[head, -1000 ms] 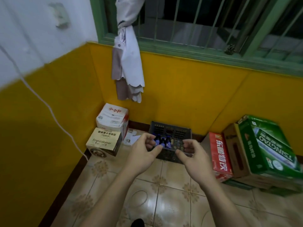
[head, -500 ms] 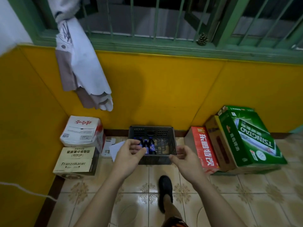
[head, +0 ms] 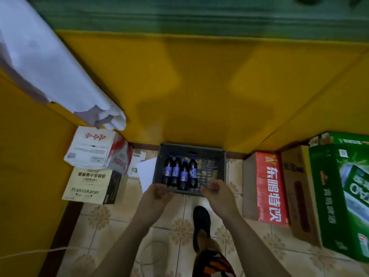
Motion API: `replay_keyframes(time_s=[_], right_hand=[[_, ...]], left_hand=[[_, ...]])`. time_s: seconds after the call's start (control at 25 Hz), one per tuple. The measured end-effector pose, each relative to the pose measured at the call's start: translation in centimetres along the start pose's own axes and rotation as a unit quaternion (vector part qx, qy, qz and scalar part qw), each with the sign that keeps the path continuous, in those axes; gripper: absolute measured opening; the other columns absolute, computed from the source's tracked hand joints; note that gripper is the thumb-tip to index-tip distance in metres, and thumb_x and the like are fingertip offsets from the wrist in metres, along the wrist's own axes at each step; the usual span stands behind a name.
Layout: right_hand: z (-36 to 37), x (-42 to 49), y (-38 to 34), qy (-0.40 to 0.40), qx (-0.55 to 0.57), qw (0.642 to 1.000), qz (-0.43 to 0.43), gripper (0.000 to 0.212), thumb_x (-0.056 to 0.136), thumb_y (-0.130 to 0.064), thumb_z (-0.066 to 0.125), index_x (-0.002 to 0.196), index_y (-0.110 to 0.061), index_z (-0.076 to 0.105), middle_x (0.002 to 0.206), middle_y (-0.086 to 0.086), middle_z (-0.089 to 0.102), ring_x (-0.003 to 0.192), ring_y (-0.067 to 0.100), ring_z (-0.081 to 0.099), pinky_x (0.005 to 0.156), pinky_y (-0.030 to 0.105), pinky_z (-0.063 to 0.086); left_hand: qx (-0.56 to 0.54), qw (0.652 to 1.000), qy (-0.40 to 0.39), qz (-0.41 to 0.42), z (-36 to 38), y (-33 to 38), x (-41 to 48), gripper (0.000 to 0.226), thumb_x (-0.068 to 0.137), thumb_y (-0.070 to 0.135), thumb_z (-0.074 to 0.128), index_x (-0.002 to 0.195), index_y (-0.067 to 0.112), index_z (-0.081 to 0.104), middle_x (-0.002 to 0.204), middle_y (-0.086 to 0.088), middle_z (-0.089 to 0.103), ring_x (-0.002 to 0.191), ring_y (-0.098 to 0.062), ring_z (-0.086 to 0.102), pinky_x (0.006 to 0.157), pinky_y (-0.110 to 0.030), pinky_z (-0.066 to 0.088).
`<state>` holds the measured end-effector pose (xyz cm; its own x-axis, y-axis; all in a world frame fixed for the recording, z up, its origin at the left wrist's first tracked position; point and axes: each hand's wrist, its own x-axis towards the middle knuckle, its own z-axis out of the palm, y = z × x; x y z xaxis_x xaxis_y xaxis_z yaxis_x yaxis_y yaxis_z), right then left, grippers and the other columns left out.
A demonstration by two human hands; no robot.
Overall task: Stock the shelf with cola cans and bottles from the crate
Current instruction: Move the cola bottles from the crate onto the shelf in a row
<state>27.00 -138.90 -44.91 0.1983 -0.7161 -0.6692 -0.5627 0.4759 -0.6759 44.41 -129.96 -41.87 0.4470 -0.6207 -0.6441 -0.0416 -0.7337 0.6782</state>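
1. Crate [head: 217, 155] on tiled floor [head: 111, 222] against far yellow wall [head: 199, 86].
2. Four cola bottles [head: 180, 172] standing in its left half.
3. Left hand [head: 157, 193], right hand [head: 216, 189] at near rim, fingers curled; grip on rim not determinable.

Storeroom corner: drink cartons [head: 272, 188] line the tiled floor [head: 111, 226].

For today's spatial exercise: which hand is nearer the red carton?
Right. The right hand is left of the red carton; the left hand sits farther left, by the white paper.
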Motion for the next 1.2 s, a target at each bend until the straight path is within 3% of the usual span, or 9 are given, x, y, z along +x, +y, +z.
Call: replay_keyframes(time_s=[0.12, 0.24, 0.44, 0.6, 0.72, 0.88, 1.0, 1.12, 1.2], right_hand=[[-0.6, 6.4, -0.2, -0.014, 0.036, 0.998, 0.058, 0.036, 0.092, -0.03, 0.065, 0.122, -0.015, 0.052, 0.102, -0.002, 0.055, 0.095, 0.017, 0.053, 0.079, 0.028, 0.041], [-0.5, 12.1, 0.5, -0.027, 0.053, 0.992, 0.112, 0.038, 0.09, -0.031, 0.067, 0.123, -0.014, 0.054, 0.109, 0.001, 0.057, 0.091, 0.017, 0.055, 0.065, 0.025, 0.043], [2.0, 21.0, 5.9, -0.039, 0.046, 0.988, 0.139, 0.034, 0.089, -0.028, 0.069, 0.118, -0.012, 0.057, 0.093, -0.007, 0.055, 0.092, 0.017, 0.056, 0.077, 0.029, 0.04], [5.9, 28.2, 13.0, -0.015, 0.053, 0.987, 0.152, 0.032, 0.087, -0.028, 0.071, 0.113, -0.011, 0.061, 0.086, -0.013, 0.057, 0.081, 0.007, 0.055, 0.073, 0.024, 0.04], [8.8, 33.2, 18.1, 0.009, 0.06, 0.986, 0.155, 0.034, 0.086, -0.027, 0.072, 0.112, -0.008, 0.062, 0.084, -0.01, 0.061, 0.088, 0.012, 0.06, 0.076, 0.021, 0.041], [12.2, 40.1, 23.5, -0.013, 0.004, 0.99, 0.144, 0.019, 0.088, -0.029, 0.07, 0.097, -0.018, 0.057, 0.081, -0.008, 0.059, 0.076, 0.002, 0.055, 0.082, 0.023, 0.046], [14.6, 45.3, 27.0, -0.023, -0.055, 0.99, 0.126, 0.04, 0.084, -0.036, 0.072, 0.114, -0.012, 0.061, 0.108, 0.004, 0.067, 0.098, 0.019, 0.062, 0.088, 0.031, 0.051], [16.7, 49.5, 29.8, -0.033, -0.106, 0.987, 0.117, 0.051, 0.082, -0.037, 0.073, 0.122, -0.008, 0.059, 0.118, 0.008, 0.065, 0.105, 0.023, 0.061, 0.084, 0.03, 0.05], [17.5, 51.7, 31.2, -0.033, -0.127, 0.984, 0.12, 0.06, 0.082, -0.039, 0.072, 0.13, -0.009, 0.052, 0.126, 0.01, 0.062, 0.112, 0.026, 0.06, 0.09, 0.032, 0.051]], left_hand=[[-0.036, 0.998, 0.002, -0.058, 2.6, 0.5, 4.6, 0.014, 0.091, 0.023, 0.066, 0.103, 0.024, 0.058, 0.103, -0.004, 0.066, 0.093, -0.02, 0.064, 0.076, -0.035, 0.054], [-0.046, 0.993, 0.008, -0.109, 4.9, 0.1, 9.0, 0.011, 0.091, 0.018, 0.065, 0.098, 0.023, 0.058, 0.099, -0.004, 0.065, 0.09, -0.019, 0.062, 0.078, -0.037, 0.053], [-0.001, 0.989, -0.003, -0.15, 8.1, -3.9, 18.3, 0.008, 0.088, 0.014, 0.065, 0.09, 0.021, 0.06, 0.096, -0.009, 0.068, 0.091, -0.025, 0.063, 0.09, -0.046, 0.051], [0.003, 0.985, -0.02, -0.171, 12.2, -10.5, 27.7, 0.012, 0.088, 0.012, 0.067, 0.096, 0.016, 0.059, 0.1, -0.007, 0.064, 0.091, -0.021, 0.06, 0.089, -0.039, 0.048], [0.03, 0.979, -0.064, -0.19, 15.4, -16.5, 34.3, 0.022, 0.087, 0.017, 0.068, 0.107, 0.013, 0.059, 0.098, -0.004, 0.062, 0.089, -0.019, 0.059, 0.084, -0.036, 0.049], [0.087, 0.975, -0.083, -0.189, 18.8, -23.5, 42.5, 0.022, 0.084, 0.019, 0.07, 0.103, 0.01, 0.062, 0.089, -0.005, 0.065, 0.085, -0.019, 0.062, 0.073, -0.031, 0.05], [0.124, 0.977, -0.083, -0.151, 20.8, -27.7, 47.6, 0.022, 0.086, 0.015, 0.069, 0.106, 0.013, 0.059, 0.086, 0.001, 0.061, 0.078, -0.012, 0.057, 0.064, -0.023, 0.041], [0.133, 0.977, -0.084, -0.141, 22.3, -31.4, 51.7, 0.039, 0.081, 0.018, 0.071, 0.118, 0.015, 0.058, 0.105, -0.003, 0.067, 0.095, -0.02, 0.063, 0.085, -0.033, 0.051], [0.146, 0.975, -0.093, -0.143, 23.5, -33.2, 53.7, 0.058, 0.068, 0.031, 0.075, 0.122, 0.015, 0.058, 0.11, -0.007, 0.068, 0.099, -0.024, 0.065, 0.091, -0.044, 0.054]])
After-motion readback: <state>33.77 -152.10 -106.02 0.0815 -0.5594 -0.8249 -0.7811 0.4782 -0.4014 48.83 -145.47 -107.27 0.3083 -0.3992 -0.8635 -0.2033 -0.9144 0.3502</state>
